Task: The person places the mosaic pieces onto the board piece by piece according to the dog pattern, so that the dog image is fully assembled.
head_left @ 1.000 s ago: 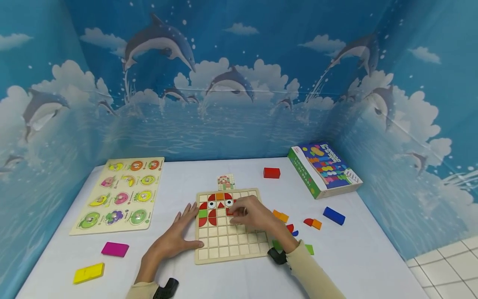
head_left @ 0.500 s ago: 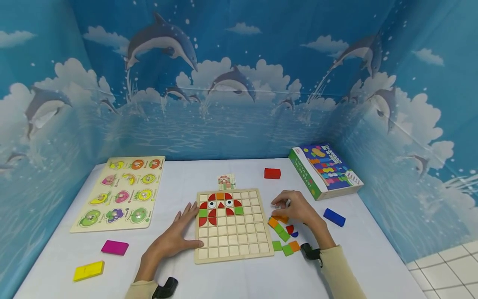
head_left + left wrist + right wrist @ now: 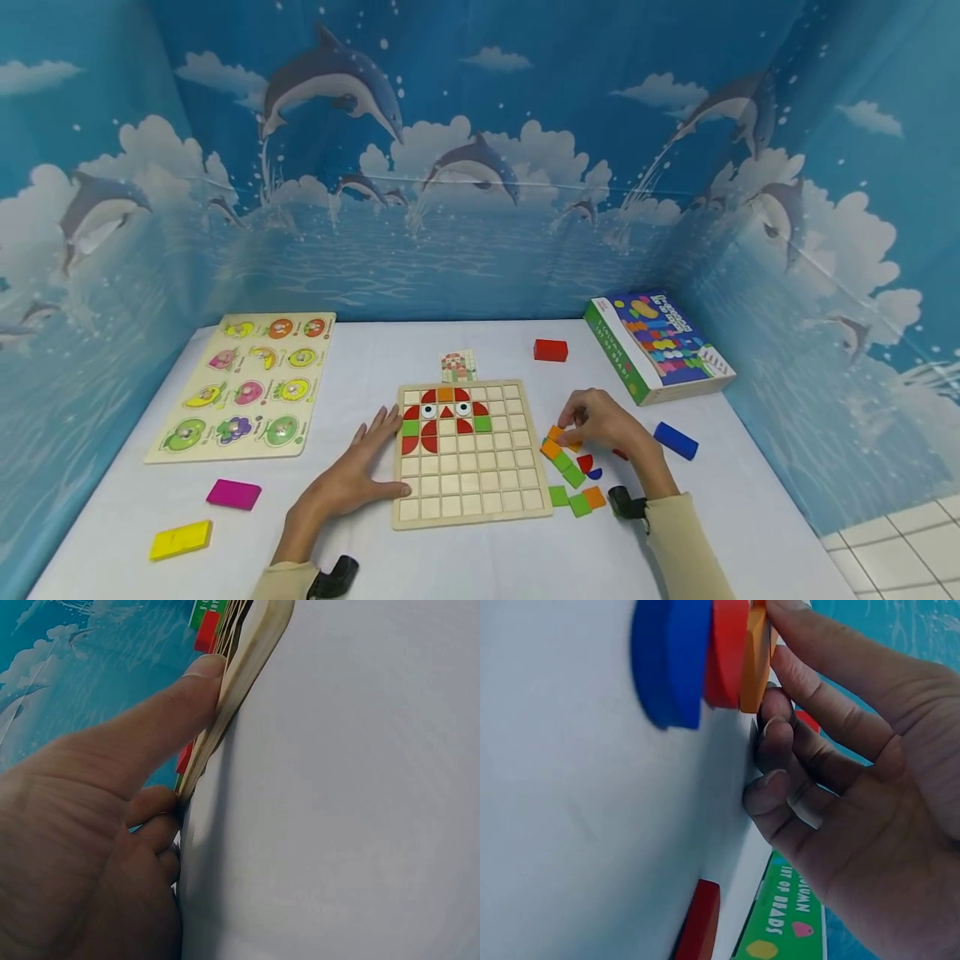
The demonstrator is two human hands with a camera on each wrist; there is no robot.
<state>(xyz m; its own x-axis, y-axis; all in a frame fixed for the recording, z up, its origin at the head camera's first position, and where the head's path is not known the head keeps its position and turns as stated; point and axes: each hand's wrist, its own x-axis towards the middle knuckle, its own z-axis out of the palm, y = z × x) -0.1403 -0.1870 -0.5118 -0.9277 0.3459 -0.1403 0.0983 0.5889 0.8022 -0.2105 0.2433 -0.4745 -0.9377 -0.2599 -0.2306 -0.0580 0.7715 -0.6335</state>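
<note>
A wooden grid board point(image 3: 472, 508) lies in front of me, bearing red, green and orange pieces and two eye tiles point(image 3: 428, 411) in its upper left part. My left hand point(image 3: 341, 479) rests along the board's left edge, fingers spread; in the left wrist view the thumb point(image 3: 180, 705) presses the board's rim. Right of the board, my right hand point(image 3: 603, 421) reaches down to the loose tiles. Its thumb and index finger pinch an orange square tile point(image 3: 772, 637), beside another orange tile point(image 3: 754, 667), a red piece point(image 3: 726, 652) and a blue piece point(image 3: 671, 664).
Loose green tiles point(image 3: 567, 472) lie right of the board, a pattern card point(image 3: 458, 365) behind it. A red block point(image 3: 551, 350), a blue block point(image 3: 676, 440) and a box point(image 3: 660, 346) stand farther right. To the left are a fruit puzzle point(image 3: 240, 383), a magenta block point(image 3: 234, 494) and a yellow block point(image 3: 181, 540).
My right hand has moved right, from the board to the loose tiles, and lowered onto the orange ones. A green square now shows on the board where that hand was. The left hand stays put.
</note>
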